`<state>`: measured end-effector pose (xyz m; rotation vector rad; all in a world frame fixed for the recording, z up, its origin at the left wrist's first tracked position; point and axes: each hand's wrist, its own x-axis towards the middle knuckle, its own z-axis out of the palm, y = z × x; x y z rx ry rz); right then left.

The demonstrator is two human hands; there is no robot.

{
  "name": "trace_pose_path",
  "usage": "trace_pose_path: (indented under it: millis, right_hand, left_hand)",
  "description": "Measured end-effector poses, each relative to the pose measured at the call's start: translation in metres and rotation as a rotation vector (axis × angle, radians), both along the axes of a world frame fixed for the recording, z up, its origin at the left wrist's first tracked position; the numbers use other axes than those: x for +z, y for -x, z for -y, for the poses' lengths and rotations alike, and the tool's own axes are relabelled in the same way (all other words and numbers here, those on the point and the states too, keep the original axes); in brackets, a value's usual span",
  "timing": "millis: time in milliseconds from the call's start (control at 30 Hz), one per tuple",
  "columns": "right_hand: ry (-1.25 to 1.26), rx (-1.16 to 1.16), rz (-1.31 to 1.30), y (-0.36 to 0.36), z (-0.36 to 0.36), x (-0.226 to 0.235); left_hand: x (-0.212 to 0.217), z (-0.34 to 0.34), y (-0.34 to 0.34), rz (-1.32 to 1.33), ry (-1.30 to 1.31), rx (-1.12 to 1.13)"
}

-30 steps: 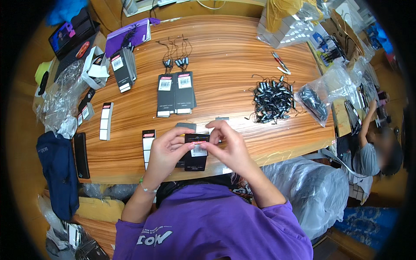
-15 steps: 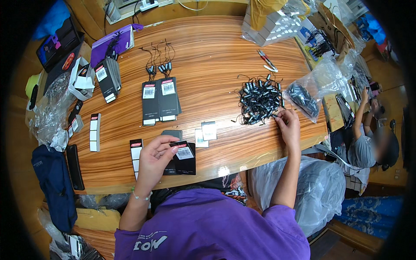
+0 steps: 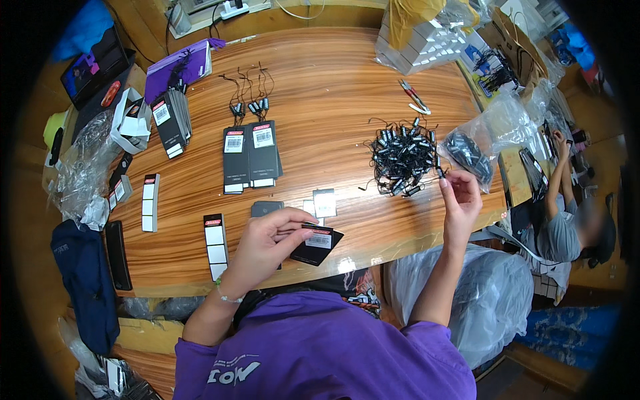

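Pinched between the thumb and fingers of my left hand [image 3: 267,243] are black hang tags [image 3: 312,255], fanned slightly, with a white barcode sticker and a red strip on top. My right hand [image 3: 461,200] is closed on a black hang tag string [image 3: 440,171] with a small plastic seal, at the right edge of a tangled pile of such strings [image 3: 400,160]. Just beyond my left hand lie a dark card stack [image 3: 267,208] and white square stickers [image 3: 325,202]. A sticker strip stack [image 3: 215,245] lies left of that hand.
Stacked hang tags [image 3: 237,167] with strings attached lie mid-table; another fanned stack [image 3: 175,127] sits farther left. Red-handled pliers [image 3: 415,97] lie beyond the string pile. A clear plastic bag [image 3: 470,157] of strings stands at right. Another person [image 3: 560,223] works at far right.
My left hand has moved right with the hang tags, which are now lifted and tilted. My right hand has drawn back rightward from the pile, pulling out a string.
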<state>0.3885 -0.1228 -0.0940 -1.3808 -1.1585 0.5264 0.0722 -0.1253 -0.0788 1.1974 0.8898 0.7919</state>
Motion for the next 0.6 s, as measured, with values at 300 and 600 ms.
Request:
trace_pose_path:
  millis: [300, 600]
  right_hand:
    - [-0.078, 0.114, -0.309, 0.051, -0.017, 0.021]
    - [0.074, 0.451, -0.039, 0.093, -0.025, 0.011]
  left_hand:
    - [0.019, -0.020, -0.016, -0.114, -0.207, -0.128]
    - [0.003, -0.055, -0.043, -0.082, -0.369, -0.109]
